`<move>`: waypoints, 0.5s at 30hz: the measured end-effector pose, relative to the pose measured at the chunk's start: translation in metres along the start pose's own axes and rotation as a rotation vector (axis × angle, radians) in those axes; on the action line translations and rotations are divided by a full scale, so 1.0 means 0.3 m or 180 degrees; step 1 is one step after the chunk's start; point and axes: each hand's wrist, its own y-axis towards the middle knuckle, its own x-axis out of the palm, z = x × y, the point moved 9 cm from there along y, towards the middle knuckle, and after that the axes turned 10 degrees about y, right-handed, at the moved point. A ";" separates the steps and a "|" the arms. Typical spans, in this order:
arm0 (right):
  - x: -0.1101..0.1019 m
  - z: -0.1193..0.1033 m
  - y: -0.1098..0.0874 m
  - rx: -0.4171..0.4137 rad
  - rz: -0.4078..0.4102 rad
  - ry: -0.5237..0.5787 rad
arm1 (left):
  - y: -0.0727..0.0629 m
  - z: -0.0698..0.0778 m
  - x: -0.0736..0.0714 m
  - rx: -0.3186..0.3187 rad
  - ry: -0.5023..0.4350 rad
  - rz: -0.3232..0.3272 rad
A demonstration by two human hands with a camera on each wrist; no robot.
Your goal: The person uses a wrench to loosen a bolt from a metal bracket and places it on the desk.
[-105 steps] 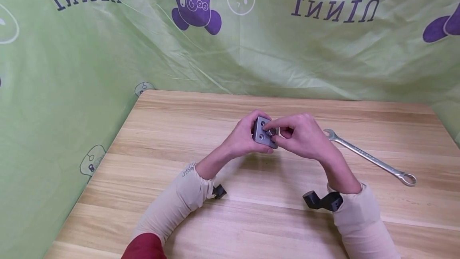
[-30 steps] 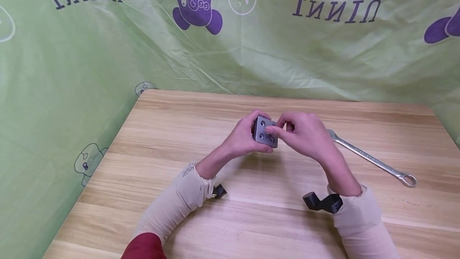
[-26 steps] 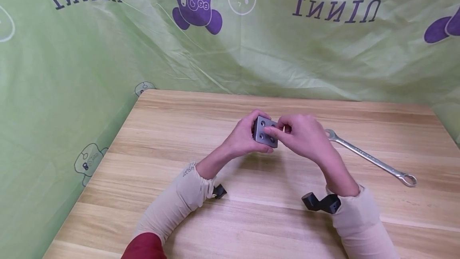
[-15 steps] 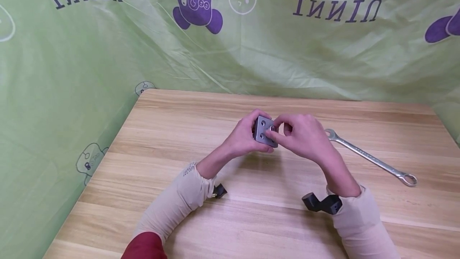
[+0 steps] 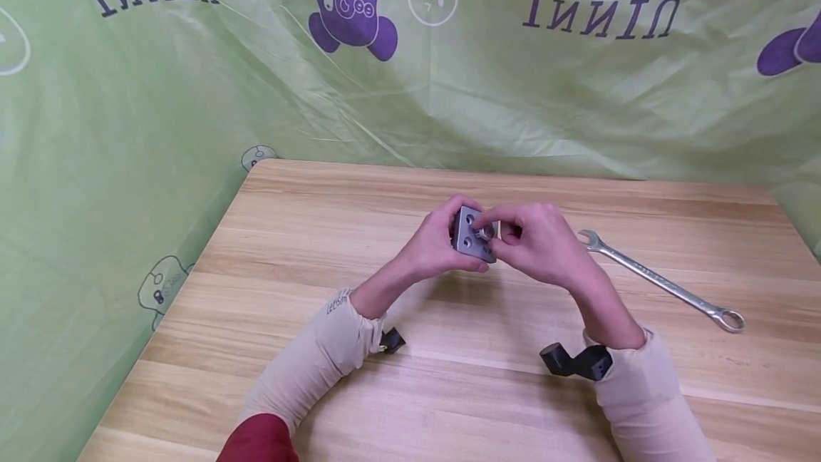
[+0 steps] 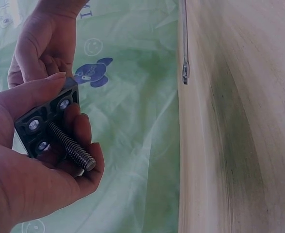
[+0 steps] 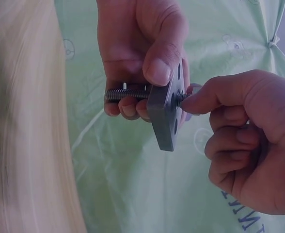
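My left hand (image 5: 436, 244) grips a small grey metal plate (image 5: 463, 230) with several holes by its edges, above the table. A bolt runs through the plate's middle; its threaded shank (image 6: 72, 148) sticks out of the back, beside the left hand's curled fingers. On the front side, the bolt head (image 5: 487, 232) stands a little off the plate, with some thread showing between them in the right wrist view. My right hand (image 5: 541, 244) pinches the head between thumb and index finger, its other fingers curled in. Metal inserts (image 6: 34, 124) show in the plate's back holes.
A combination wrench (image 5: 661, 280) lies on the wooden table (image 5: 449, 391), right of the hands, its open end nearest them. Black wrist mounts (image 5: 577, 361) stick out from both sleeves. Behind the table hangs a green printed cloth (image 5: 487, 105).
My right thumb and index finger have rolled around the bolt head: the thumb lay across the plate's front and has drawn back, while the index finger reaches forward. Left hand and plate stay put.
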 end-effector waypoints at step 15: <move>-0.010 0.011 -0.004 0.0084 -0.0156 -0.0053 | 0.000 0.006 0.002 0.0033 -0.0001 -0.0007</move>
